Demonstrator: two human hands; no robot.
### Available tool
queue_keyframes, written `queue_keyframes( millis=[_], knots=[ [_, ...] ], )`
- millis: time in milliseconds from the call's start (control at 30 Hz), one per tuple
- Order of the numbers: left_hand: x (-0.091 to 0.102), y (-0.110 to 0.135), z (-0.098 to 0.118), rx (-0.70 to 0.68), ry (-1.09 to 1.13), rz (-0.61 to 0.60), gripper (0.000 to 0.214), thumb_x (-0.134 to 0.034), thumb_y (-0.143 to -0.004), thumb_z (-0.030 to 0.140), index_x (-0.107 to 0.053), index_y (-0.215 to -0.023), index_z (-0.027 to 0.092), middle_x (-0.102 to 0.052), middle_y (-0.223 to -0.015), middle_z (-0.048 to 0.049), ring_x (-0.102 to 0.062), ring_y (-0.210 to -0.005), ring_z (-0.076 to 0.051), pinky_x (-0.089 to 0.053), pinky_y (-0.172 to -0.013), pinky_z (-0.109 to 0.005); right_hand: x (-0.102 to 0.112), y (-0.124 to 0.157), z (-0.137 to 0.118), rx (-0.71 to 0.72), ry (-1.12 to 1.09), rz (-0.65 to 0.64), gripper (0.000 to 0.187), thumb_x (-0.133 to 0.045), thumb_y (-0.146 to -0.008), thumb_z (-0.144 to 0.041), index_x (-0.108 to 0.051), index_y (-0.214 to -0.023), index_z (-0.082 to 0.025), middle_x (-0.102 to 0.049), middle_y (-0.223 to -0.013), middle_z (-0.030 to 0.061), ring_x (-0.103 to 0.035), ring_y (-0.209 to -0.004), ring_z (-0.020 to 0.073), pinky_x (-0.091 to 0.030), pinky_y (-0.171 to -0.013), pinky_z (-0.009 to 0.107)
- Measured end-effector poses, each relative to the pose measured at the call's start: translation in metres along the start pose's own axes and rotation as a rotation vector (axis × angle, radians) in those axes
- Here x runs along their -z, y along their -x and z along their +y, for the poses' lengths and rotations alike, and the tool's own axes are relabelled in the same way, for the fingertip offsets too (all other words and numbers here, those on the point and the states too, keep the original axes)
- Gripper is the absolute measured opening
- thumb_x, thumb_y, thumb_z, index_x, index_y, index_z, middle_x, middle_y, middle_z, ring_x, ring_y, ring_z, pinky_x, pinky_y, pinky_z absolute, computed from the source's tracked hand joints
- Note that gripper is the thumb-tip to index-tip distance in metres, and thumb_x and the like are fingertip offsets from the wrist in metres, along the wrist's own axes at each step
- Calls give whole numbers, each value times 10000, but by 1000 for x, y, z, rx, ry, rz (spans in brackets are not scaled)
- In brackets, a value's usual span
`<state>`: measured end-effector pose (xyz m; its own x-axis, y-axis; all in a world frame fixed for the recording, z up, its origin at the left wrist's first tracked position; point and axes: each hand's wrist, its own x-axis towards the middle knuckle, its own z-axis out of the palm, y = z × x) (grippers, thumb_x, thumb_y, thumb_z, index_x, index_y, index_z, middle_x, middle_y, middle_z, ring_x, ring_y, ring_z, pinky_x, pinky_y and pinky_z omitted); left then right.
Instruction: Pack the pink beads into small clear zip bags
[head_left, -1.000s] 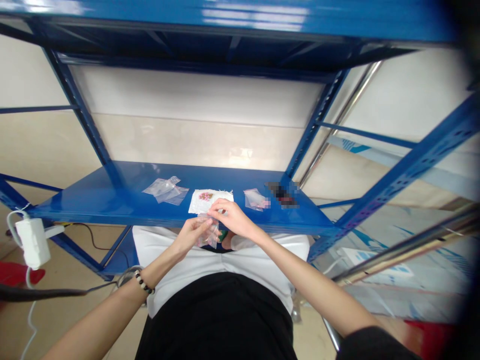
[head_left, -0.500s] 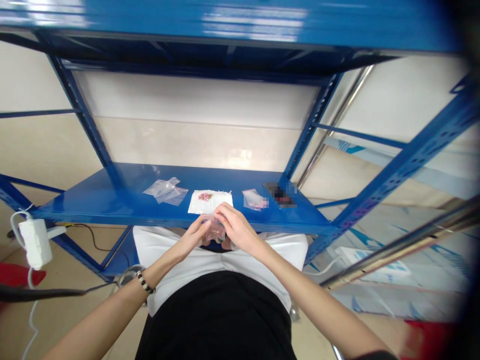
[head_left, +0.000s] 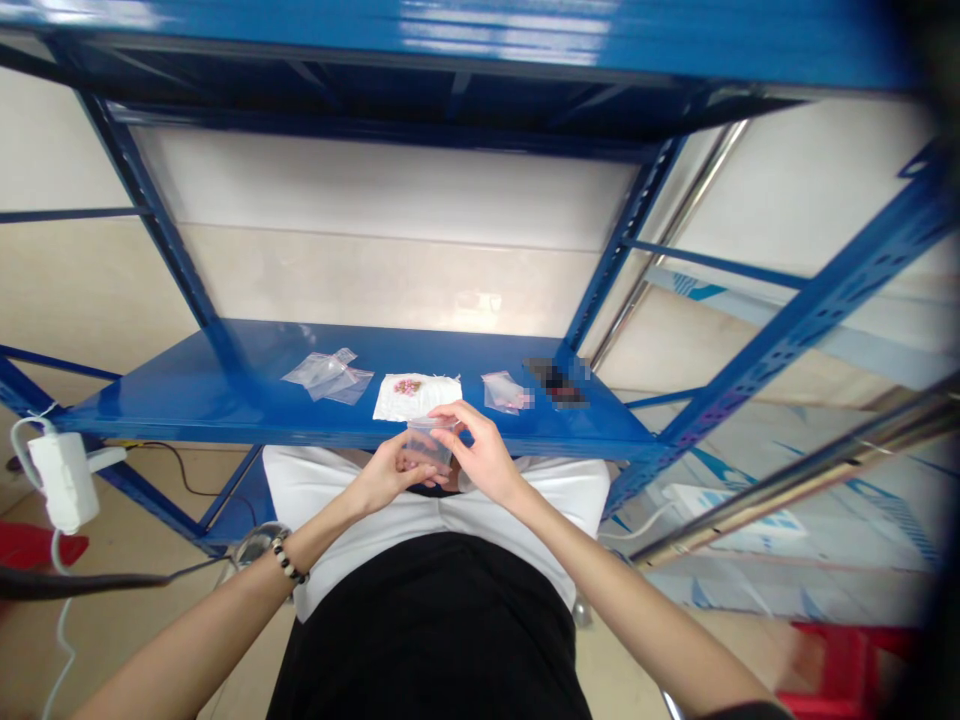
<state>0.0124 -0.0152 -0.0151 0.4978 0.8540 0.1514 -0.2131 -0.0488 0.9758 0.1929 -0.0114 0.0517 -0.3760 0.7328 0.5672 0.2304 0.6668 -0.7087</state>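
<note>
Holding a clear plastic bag (head_left: 429, 447) up in front of the torso, just below the front edge of the shelf in view, with both hands close together around it. Left hand (head_left: 388, 475) curled around the lower side of the bag, fingers wrapped. Right hand (head_left: 480, 447) pinching the bag's top edge between thumb and fingers, wrist raised. Cannot tell if the bag is open or sealed; contents hard to make out through fingers and plastic glare.

Blue steel shelf (head_left: 187, 415) carries the other items, directions taken from the hands. At 12 o'clock, a white paper sheet (head_left: 397, 402) with small pink-red beads (head_left: 407, 386) on it, near the shelf's front edge. At 11 o'clock, a loose pile of flat clear plastic bags (head_left: 328, 376). At 1 o'clock, a small clear bag (head_left: 502, 393) with pinkish contents, partly pixelated. At 2 o'clock, a dark object (head_left: 555, 383), pixelated, cannot tell what it is.

Beaded bracelet (head_left: 286, 558) on left wrist. Person wears a white top (head_left: 322, 510) and black skirt (head_left: 427, 630). At 9 o'clock, a white plug adapter (head_left: 64, 482) hangs on its cable near the frame edge. At 4 o'clock, a red plastic object (head_left: 847, 670) on the floor, cut off by the frame.
</note>
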Motion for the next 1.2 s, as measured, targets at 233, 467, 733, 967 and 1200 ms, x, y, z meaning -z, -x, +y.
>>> queue_keyframes(
  millis=[233, 467, 733, 967, 1200],
  knots=[
    [-2, 1, 4, 31, 21, -22, 515, -791, -752, 309, -474, -1127, 154, -729, -1038, -175, -718, -937, -274, -539, -852, -392, 4, 4, 13, -74, -38, 32, 139, -510, -954, -286, -599, -892, -198, -605, -876, 28, -594, -833, 173, -452, -774, 290],
    [-2, 1, 1, 60, -53, -20, 385, -717, -821, 363, -497, -1058, 154, -737, -996, -150, -723, -914, -259, -529, -736, -296, 8, 4, 9, -24, 46, 11, 171, -483, -968, -265, -584, -852, -190, -556, -849, 25, -548, -811, 163, -416, -759, 285],
    [-3, 2, -1, 75, -163, -9, 323, -680, -837, 416, -567, -953, 136, -740, -963, -131, -720, -857, -228, -485, -631, -239, 11, 7, 16, -4, 80, -36, 217, -553, -934, -275, -605, -749, -175, -514, -792, 19, -515, -754, 152, -403, -702, 278],
    [-4, 3, 6, 116, -194, -49, 382, -713, -802, 427, -654, -1003, 106, -738, -993, -154, -717, -833, -227, -500, -634, -253, 6, 11, 25, -74, 2, 43, 174, -548, -931, -307, -628, -839, -183, -597, -839, 30, -565, -801, 165, -429, -746, 290],
    [-5, 1, 1, 110, -112, -60, 424, -710, -813, 407, -637, -1095, 100, -716, -1080, -198, -709, -949, -282, -525, -703, -298, 3, 12, 33, -288, -352, 157, 428, -672, -831, -379, -555, -1208, -214, -636, -820, 13, -603, -712, 155, -490, -687, 280]
  ],
)
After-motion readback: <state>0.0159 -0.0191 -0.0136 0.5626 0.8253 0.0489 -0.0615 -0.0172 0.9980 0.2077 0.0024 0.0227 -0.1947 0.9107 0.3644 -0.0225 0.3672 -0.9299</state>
